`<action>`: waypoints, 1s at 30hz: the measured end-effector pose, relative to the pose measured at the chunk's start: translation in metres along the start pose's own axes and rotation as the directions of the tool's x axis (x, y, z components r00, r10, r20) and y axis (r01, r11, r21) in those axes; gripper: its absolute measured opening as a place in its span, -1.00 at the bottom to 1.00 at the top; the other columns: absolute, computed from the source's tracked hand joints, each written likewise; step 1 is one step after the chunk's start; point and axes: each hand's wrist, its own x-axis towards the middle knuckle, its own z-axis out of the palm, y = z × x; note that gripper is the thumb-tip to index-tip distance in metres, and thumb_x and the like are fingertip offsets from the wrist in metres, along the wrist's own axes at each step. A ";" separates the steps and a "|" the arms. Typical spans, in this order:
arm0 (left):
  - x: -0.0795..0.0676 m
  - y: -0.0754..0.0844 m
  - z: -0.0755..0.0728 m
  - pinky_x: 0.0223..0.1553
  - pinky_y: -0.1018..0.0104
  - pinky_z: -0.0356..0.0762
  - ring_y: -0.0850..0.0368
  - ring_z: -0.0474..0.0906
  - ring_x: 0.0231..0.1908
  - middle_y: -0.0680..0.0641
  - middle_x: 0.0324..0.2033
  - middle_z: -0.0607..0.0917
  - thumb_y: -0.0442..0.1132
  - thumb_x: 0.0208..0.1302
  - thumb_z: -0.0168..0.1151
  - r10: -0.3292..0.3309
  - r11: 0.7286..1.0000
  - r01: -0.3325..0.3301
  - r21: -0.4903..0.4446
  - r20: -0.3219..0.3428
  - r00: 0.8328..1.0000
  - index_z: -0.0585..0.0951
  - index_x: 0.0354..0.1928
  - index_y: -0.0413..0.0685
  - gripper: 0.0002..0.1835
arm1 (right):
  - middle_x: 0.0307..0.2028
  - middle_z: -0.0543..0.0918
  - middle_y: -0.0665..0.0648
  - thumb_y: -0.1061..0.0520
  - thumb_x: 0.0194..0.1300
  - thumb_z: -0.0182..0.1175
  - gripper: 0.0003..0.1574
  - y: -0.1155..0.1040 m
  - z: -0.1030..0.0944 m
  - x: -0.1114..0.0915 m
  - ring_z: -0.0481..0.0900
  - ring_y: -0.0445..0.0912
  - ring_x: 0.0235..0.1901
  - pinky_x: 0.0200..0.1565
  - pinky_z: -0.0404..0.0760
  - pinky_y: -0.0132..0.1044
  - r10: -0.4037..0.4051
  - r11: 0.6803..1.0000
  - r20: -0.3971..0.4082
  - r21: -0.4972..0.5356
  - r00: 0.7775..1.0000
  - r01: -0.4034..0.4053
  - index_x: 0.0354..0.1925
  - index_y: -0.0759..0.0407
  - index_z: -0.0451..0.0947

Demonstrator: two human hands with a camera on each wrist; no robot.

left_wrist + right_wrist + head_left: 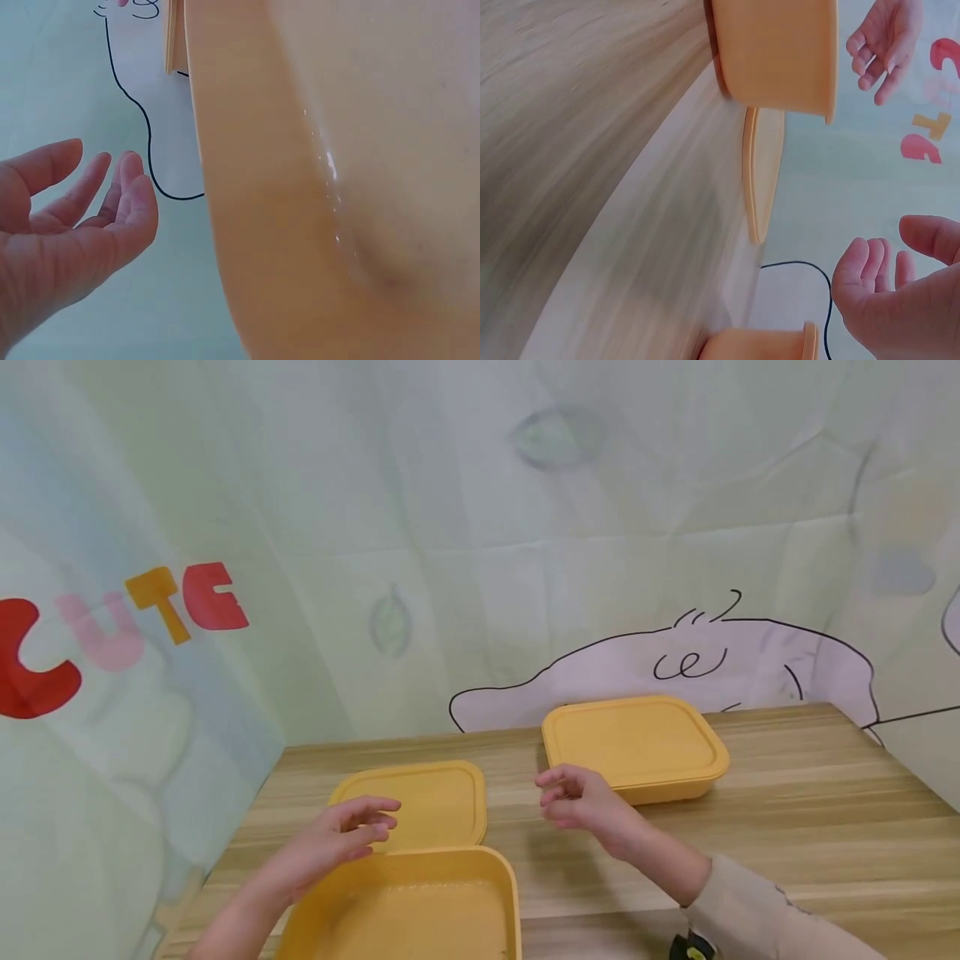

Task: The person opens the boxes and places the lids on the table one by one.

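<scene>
My left hand (330, 843) hovers over the far left edge of an uncovered yellow container (405, 910), fingers loosely bent with nothing in them. Behind that container a yellow lid (427, 802) lies flat on the table. In the left wrist view the container's wall (255, 187) stands beside the left hand (90, 217). My right hand (588, 806) is raised in front of a second yellow container with its lid on (637, 743), overlapping its near left corner in the head view. Its fingers are relaxed and hold nothing, as the right wrist view of the right hand (900, 292) also shows.
The wood-grain table (810, 827) extends to the right of both containers. A pale printed curtain (480, 568) hangs along the back and left sides. A small black item (692, 947) shows at the right sleeve (757, 910).
</scene>
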 end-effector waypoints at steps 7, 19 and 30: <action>0.002 0.007 0.007 0.11 -0.11 0.35 -0.21 0.40 0.07 -0.26 0.04 0.46 -0.18 0.35 0.09 -0.001 1.000 0.001 0.011 -0.006 1.000 0.33 0.22 -0.34 -0.50 | -0.34 0.55 0.14 0.39 0.12 0.17 -0.59 -0.001 -0.015 -0.006 0.52 -0.10 -0.33 -0.24 0.58 -0.22 -0.005 1.000 -0.014 -0.009 1.000 0.005 -0.02 0.44 0.39; 0.009 0.016 0.015 0.09 -0.13 0.36 -0.12 0.43 0.03 -0.20 0.01 0.49 -0.19 0.36 0.08 -0.005 1.000 0.005 0.014 0.021 1.000 0.35 0.21 -0.32 -0.53 | -0.36 0.53 0.07 0.39 0.14 0.18 -0.50 -0.006 -0.036 -0.013 0.51 -0.13 -0.34 -0.27 0.57 -0.24 0.013 0.997 -0.048 -0.069 0.999 -0.016 0.04 0.52 0.30; 0.017 0.023 0.024 0.07 -0.12 0.39 -0.17 0.42 0.05 -0.20 0.00 0.50 -0.20 0.35 0.09 0.024 0.999 -0.025 0.025 0.034 0.999 0.37 0.19 -0.29 -0.55 | -0.35 0.53 0.09 0.36 0.13 0.21 -0.47 -0.010 -0.056 -0.021 0.51 -0.12 -0.32 -0.27 0.57 -0.28 -0.003 0.993 -0.096 -0.118 0.995 -0.008 0.06 0.50 0.32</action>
